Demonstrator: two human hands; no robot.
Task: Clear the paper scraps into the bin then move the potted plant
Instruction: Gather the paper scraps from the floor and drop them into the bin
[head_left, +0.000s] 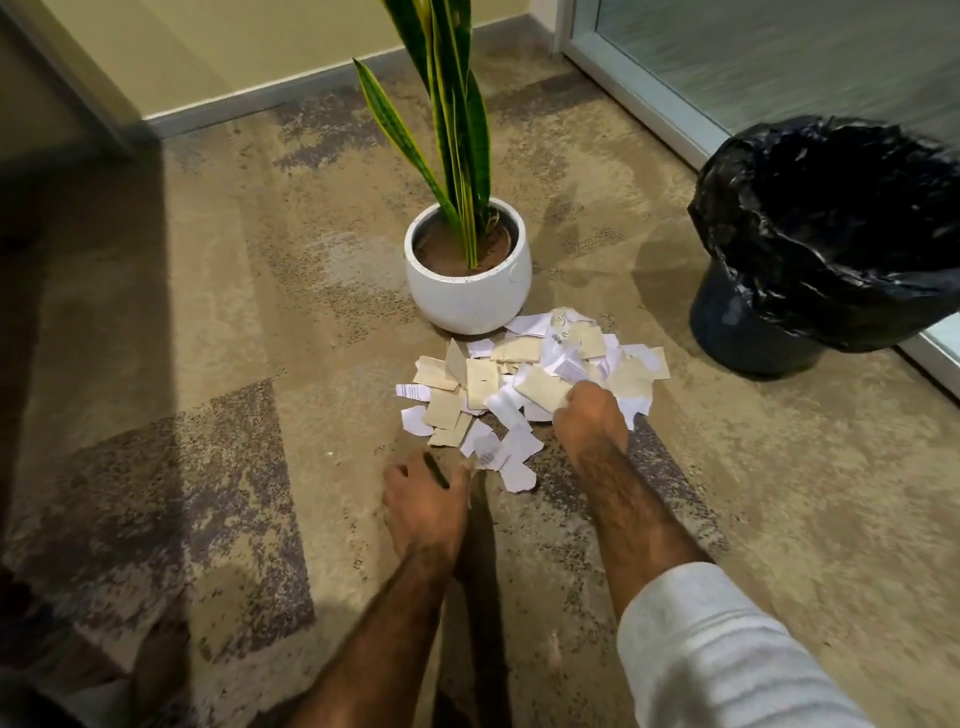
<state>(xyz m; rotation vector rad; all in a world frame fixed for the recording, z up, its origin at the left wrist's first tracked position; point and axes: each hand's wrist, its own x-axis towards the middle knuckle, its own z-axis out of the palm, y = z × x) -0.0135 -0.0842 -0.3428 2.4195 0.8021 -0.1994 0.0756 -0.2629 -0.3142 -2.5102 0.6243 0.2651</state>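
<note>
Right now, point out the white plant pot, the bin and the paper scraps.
white plant pot (467, 301): head view, on the pot's front wall.
bin (748, 332): head view, on the dark lower wall under the black liner.
paper scraps (480, 382): head view, on a tan piece mid-pile.
</note>
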